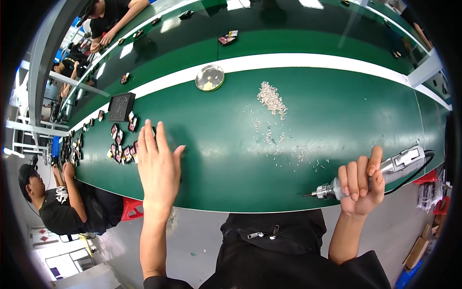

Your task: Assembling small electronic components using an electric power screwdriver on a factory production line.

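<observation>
My right hand (362,180) is wrapped round a silver-grey electric screwdriver (402,161) at the front right edge of the table. The tool's bit points left, and a black cable leaves its rear end. My left hand (158,166) is stretched out flat over the green table, its thumb apart and nothing visibly in it. Just beyond and left of its fingers lies a group of small black and red parts (127,151) with yellow and white bits. Some of them may be hidden under the hand.
A pile of small pale screw-like pieces (272,100) lies mid-table, with more scattered below it. Behind stand a round metal dish (210,78) and a black tray (121,107). A conveyor belt (288,41) runs beyond the white rail. Co-workers sit at the left and far left.
</observation>
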Available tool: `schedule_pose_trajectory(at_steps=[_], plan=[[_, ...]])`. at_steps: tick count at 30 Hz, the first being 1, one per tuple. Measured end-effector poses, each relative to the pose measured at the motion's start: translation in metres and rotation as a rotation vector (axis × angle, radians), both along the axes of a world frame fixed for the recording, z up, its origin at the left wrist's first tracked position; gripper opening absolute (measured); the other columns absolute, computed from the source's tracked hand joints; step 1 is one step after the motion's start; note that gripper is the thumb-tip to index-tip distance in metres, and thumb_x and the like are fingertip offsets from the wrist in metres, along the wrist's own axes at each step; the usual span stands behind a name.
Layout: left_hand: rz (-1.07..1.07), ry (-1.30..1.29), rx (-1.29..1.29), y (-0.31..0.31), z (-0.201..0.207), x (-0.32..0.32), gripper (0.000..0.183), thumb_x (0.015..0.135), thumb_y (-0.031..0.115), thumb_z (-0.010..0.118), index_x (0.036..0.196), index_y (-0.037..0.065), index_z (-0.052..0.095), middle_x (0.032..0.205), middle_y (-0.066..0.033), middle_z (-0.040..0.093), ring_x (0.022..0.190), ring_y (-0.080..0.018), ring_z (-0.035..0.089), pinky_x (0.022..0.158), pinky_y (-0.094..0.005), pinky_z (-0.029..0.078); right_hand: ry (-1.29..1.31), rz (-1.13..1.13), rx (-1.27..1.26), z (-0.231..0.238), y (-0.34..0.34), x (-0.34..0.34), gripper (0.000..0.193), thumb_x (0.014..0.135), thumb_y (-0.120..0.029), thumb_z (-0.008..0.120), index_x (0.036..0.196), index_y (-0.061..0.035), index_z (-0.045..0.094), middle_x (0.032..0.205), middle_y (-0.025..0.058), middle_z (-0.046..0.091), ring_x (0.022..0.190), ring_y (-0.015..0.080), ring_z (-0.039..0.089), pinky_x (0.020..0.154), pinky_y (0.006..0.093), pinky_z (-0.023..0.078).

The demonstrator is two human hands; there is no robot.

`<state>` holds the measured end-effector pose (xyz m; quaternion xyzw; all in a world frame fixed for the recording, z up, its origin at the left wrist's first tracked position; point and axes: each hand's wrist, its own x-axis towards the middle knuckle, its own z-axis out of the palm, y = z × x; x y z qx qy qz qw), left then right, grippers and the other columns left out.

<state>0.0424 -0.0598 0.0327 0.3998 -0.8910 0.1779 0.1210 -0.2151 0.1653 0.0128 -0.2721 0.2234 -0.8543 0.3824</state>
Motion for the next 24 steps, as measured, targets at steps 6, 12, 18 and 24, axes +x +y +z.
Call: schedule_pose_trajectory(at_steps=[6, 12, 18, 24], plan=[[-0.422, 0.271, 0.286, 0.014, -0.020, -0.092, 0.028, 0.076, 0.000, 0.069, 0.103, -0.001, 0.060, 0.102, -0.0105, 0.060, 0.092, -0.0280, 0.059, 0.076, -0.0374, 0.050, -0.213, -0.038, 0.057, -0.017, 0.012, 0.017, 0.016, 0.092, -0.016, 0.053, 0.086, -0.0089, 0.040, 0.051, -0.0017, 0.037, 0.041, 0.0101, 0.039, 0.047, 0.0271, 0.040], [-0.511, 0.153, 0.180, -0.004, -0.032, -0.115, 0.012, 0.076, -0.002, 0.067, 0.088, -0.001, 0.062, 0.087, -0.0073, 0.058, 0.075, -0.0238, 0.058, 0.062, -0.0354, 0.050, -0.325, 0.041, 0.121, -0.025, 0.024, 0.019, 0.015, 0.090, -0.014, 0.056, 0.088, -0.0085, 0.041, 0.051, 0.0000, 0.037, 0.041, 0.0123, 0.039, 0.047, 0.0293, 0.039], [-0.620, 0.068, 0.134, -0.018, -0.034, -0.115, 0.014, 0.074, -0.003, 0.068, 0.086, 0.000, 0.060, 0.083, -0.0079, 0.057, 0.073, -0.0238, 0.058, 0.060, -0.0350, 0.050, -0.354, 0.054, 0.162, -0.032, 0.025, 0.017, 0.014, 0.090, -0.013, 0.056, 0.087, -0.0087, 0.043, 0.051, 0.0000, 0.037, 0.041, 0.0125, 0.039, 0.047, 0.0294, 0.038], [-0.396, 0.547, 0.466, 0.000, -0.028, -0.100, 0.012, 0.076, -0.006, 0.063, 0.083, -0.001, 0.055, 0.081, -0.0107, 0.058, 0.070, -0.0223, 0.058, 0.064, -0.0297, 0.048, -0.355, 0.060, 0.150, -0.022, 0.024, 0.019, 0.014, 0.090, -0.014, 0.055, 0.086, -0.0089, 0.043, 0.051, -0.0003, 0.038, 0.041, 0.0120, 0.039, 0.047, 0.0292, 0.038]])
